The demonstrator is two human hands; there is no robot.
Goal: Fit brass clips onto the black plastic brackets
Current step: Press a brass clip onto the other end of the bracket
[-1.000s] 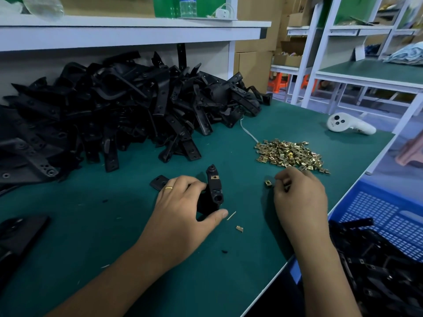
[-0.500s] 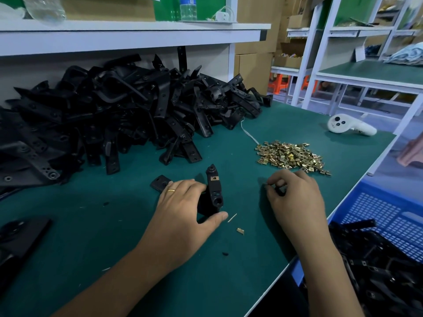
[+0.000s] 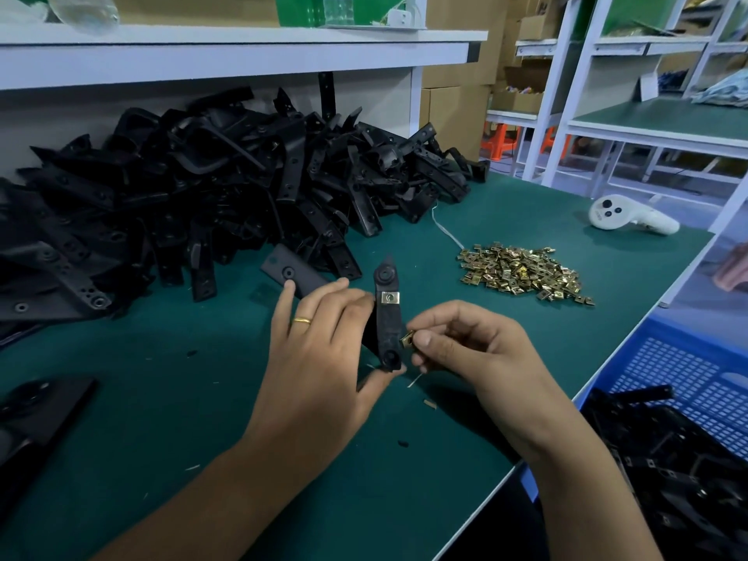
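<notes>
No readable writing or brand marks anywhere that I can make out, the bottle label up on the shelf (image 3: 243,54) is too blurry. Counting then: two hands, one bracket being worked on, one clip already on it and one more going on. The left hand (image 3: 319,358) grips the black bracket (image 3: 387,317) with fingers curled round its back, holding it upright just above the green bench (image 3: 162,419) near the front edge. One brass clip (image 3: 388,296) sits on the bracket's upper half. The right hand (image 3: 473,350) pinches a second brass clip (image 3: 407,338) between thumb and forefinger, right against the bracket's right edge. Loose clips (image 3: 524,274) are heaped toward the right edge, way too many to count, same for the bracket pile (image 3: 210,188) along the back edge. One white controller (image 3: 631,214) by the far right corner, one blue crate (image 3: 684,382) off the right edge.
</notes>
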